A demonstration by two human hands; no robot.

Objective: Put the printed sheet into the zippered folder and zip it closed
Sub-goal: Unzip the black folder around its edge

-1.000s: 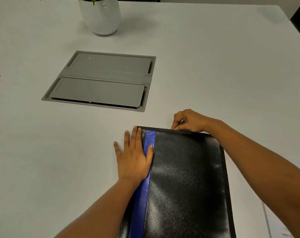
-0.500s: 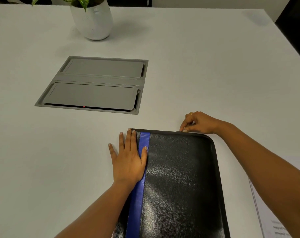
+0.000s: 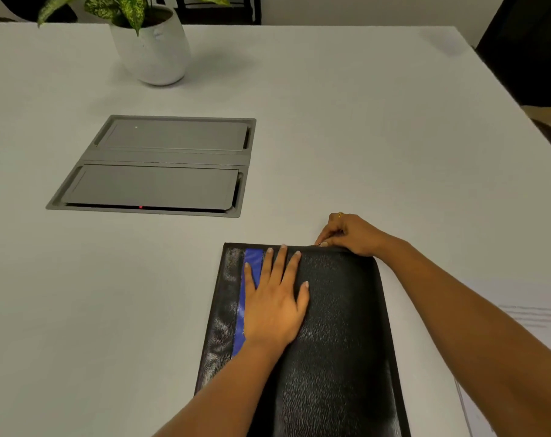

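**Folder pinned flat, zip edge pinched**

The zippered folder (image 3: 337, 326) lies flat by the tabletop's (image 3: 362, 137) near edge. My left hand (image 3: 274, 307) is spread flat on its cover, and my right hand (image 3: 353, 234) pinches its far edge at the zip. The grained cover looks stiff and grippy. The printed sheet (image 3: 529, 316) lies to its right, probably thin and floppy, so I'd lift it by an edge.

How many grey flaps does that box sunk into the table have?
2. The far flap lies towards the plant pot; the near flap lies towards the zippered folder. Both lie flat.
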